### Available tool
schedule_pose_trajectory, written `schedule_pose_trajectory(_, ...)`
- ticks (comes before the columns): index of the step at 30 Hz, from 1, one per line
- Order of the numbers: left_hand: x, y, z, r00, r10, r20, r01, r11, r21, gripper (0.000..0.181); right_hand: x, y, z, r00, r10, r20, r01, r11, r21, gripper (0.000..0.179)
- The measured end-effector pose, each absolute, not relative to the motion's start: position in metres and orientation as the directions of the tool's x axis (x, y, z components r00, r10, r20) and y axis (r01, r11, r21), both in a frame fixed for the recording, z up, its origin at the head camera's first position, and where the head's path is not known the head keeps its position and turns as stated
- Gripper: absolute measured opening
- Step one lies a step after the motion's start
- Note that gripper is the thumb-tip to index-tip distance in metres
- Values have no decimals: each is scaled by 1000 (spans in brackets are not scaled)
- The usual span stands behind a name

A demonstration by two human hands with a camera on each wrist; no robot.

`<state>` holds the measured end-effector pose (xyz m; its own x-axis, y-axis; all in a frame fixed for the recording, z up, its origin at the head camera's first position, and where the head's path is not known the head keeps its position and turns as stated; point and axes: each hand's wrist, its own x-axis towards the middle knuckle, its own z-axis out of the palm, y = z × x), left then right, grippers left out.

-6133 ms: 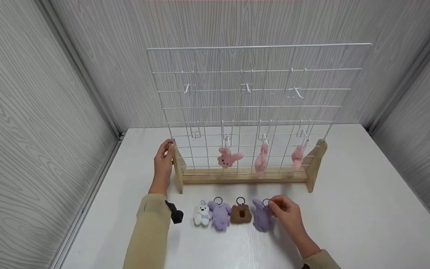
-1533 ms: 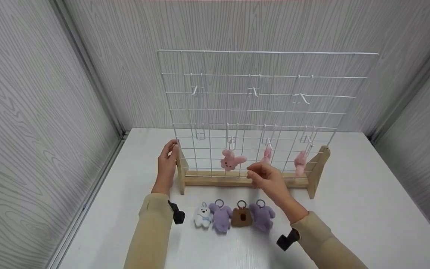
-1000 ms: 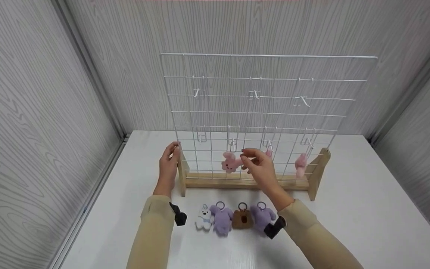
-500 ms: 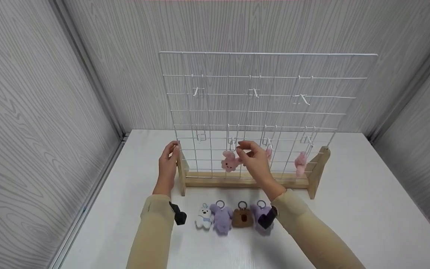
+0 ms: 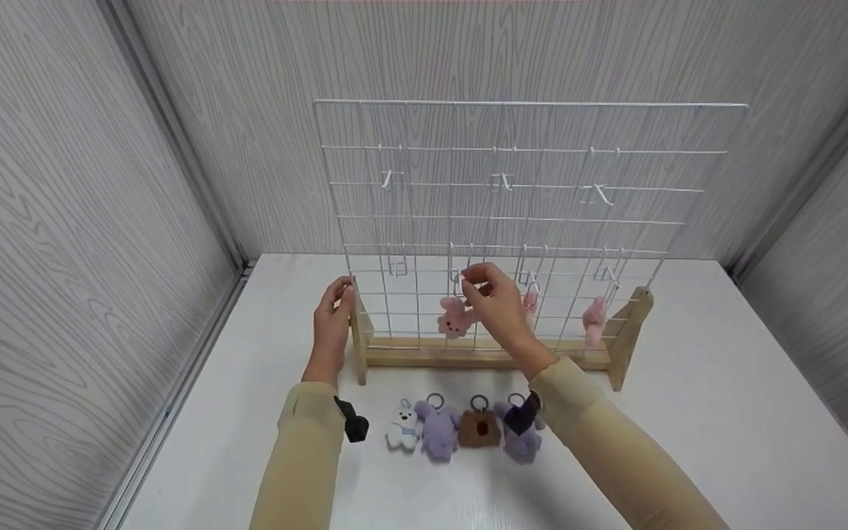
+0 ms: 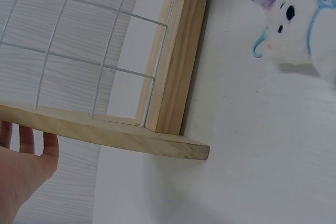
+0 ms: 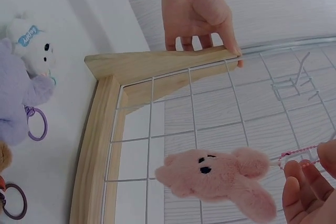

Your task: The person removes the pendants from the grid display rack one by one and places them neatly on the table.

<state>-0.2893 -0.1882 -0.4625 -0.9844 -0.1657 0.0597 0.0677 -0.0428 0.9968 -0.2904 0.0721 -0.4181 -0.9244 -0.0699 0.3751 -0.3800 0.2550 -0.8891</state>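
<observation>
My left hand [image 5: 331, 327] grips the wooden left side post [image 6: 121, 136] of a white wire grid rack [image 5: 501, 218]. In the right wrist view, its thumb and fingers lie on either side of the post's upper end. My right hand [image 5: 503, 308] is at a lower-row hook, pinching the pink looped strap [image 7: 299, 153] of a pink plush bunny keychain [image 7: 215, 174]. The bunny hangs in front of the grid, face visible, one ear partly behind the hand in the head view. A second pink plush [image 5: 531, 303] hangs just right, partly covered by my right hand.
Another pink plush [image 5: 595, 322] hangs at the right. Several bare hooks [image 5: 503, 182] line the grid. In front of the wooden base [image 5: 483, 357] lie a white plush [image 5: 403, 428], a purple plush [image 5: 439, 432], a brown plush [image 5: 479, 429] and another purple plush [image 5: 525, 446].
My right hand has left the rightmost purple plush's ring, risen to the rack, moved left and up, and taken the pink bunny's strap. My left hand has stayed on the post.
</observation>
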Motion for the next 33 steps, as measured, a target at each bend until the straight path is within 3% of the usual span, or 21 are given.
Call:
schedule_pose_trajectory(7,-298,-190,-474,-980,-172,96,101,-23,995,41,-289,71,-412,-931,-86,356,-366,218,-905,12)
schedule_pose_trajectory(14,-299,-191,-474,-980,-180,87,93,-22,995,39,-262,67,-387,-897,-107,428,-441,246,-863,9)
schedule_pose_trajectory(24,-282,-186,-453,-987,-150,56,63,-43,997,38,-268,76,-410,-901,-132,413,-430,149,-891,8)
schedule_pose_trajectory(33,-282,-188,-453,-987,-142,69,78,-56,995,38,-241,78,-386,-888,-195,415,-441,111,-891,10)
